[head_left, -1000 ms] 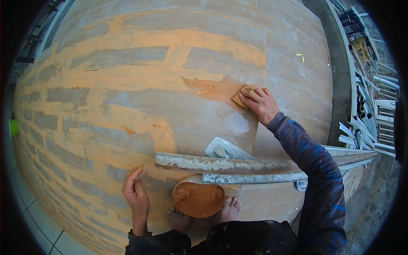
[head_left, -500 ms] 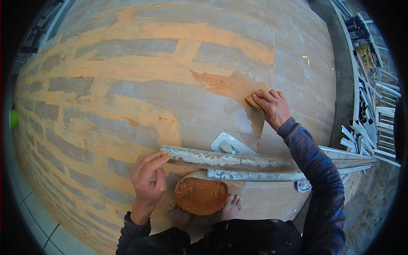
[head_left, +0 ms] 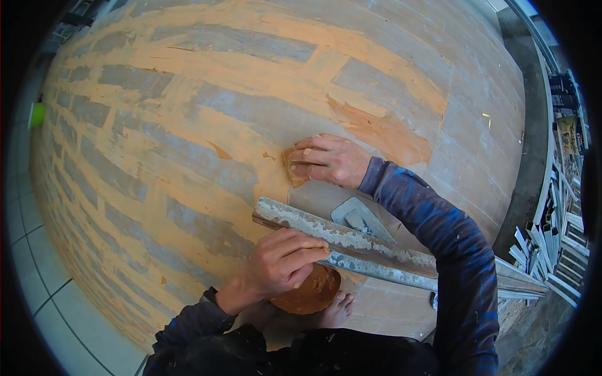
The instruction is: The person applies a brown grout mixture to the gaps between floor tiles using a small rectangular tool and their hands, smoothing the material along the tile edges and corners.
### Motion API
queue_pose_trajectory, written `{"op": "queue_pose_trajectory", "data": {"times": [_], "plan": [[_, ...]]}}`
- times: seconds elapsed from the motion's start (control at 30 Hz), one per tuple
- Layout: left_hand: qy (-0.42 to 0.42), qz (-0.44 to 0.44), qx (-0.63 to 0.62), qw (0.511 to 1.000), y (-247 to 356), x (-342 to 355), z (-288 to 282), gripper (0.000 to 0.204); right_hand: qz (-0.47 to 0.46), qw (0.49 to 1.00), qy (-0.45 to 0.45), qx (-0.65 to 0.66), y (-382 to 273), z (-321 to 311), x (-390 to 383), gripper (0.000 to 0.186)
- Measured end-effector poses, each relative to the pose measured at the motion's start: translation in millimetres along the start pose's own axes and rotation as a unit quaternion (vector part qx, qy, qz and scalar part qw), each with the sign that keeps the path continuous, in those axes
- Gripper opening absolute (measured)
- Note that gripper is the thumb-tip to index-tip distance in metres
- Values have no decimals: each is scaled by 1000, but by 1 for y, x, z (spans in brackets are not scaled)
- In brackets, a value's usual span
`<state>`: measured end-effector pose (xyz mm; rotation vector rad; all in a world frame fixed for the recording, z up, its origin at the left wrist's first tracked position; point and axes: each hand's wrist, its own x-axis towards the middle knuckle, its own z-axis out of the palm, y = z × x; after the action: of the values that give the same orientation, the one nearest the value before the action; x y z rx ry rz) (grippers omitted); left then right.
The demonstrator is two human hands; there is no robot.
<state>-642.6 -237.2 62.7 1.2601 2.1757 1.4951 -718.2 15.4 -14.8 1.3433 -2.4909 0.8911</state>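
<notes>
My right hand (head_left: pixel 329 163) grips a tan, orange-stained pad (head_left: pixel 291 170) on the tiled floor (head_left: pixel 238 113), which is streaked with pale orange filler. Beneath it, two long, white-crusted metal bars (head_left: pixel 338 232) lie side by side, with a pale trowel (head_left: pixel 351 213) just behind them. My left hand (head_left: pixel 282 263) is closed over the bowl of brown-orange paste (head_left: pixel 313 297), near the bars; what its fingertips hold is too small to make out. My bare foot (head_left: pixel 338 310) shows beside the bowl, which my left hand partly hides.
At the right, a dark concrete edge (head_left: pixel 520 182) runs beside stacked white metal pieces (head_left: pixel 558 250) and dark boxes (head_left: pixel 561 94). A green container (head_left: pixel 37 114) stands at the far left, by pale square tiles (head_left: pixel 50 269) that border the streaked floor.
My right hand has moved left and slightly toward me with the pad, away from the darker smear. My left hand has moved right, over the bowl. The view has shifted.
</notes>
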Motion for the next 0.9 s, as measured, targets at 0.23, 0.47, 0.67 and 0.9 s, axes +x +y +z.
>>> {"op": "queue_pose_trajectory", "data": {"times": [0.23, 0.47, 0.67, 0.9], "plan": [[18, -49, 43, 998, -23, -77, -43, 31, 67, 972, -185, -127, -14, -16, -38, 32], [57, -358, 52, 930, -38, -186, -9, 24, 453, 852, 9, 264, -183, -16, -31, 36], [14, -405, -83, 910, -17, -227, -2, 26, 458, 873, -1, 168, -332, 100, -33, 39], [45, -361, -101, 926, 8, -265, -27, 18, 420, 906, -37, 27, -414, 180, 1, 43]]}}
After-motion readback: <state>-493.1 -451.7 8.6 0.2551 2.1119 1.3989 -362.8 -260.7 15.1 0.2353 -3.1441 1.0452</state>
